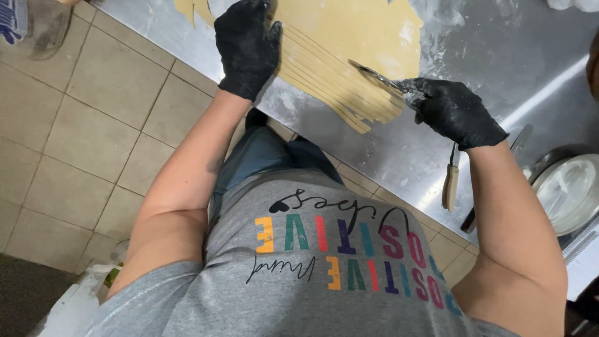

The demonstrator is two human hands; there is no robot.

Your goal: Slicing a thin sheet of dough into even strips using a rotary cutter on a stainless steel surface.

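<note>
A person in a grey printed T-shirt stands at a floured stainless-steel worktable, both hands in black gloves. The left hand lies flat and spread, fingers pressing down on the left edge of a thin rolled sheet of pale yellow dough spread on the far part of the table. The right hand is closed around the handle of a slim metal knife, its blade laid across the near strips of the dough, which is cut into long narrow ribbons. Near the table's edge, just beside the right wrist, lies a pale-handled tool. At far right sits a round metal bowl. Beige tiles cover the floor on the left.
</note>
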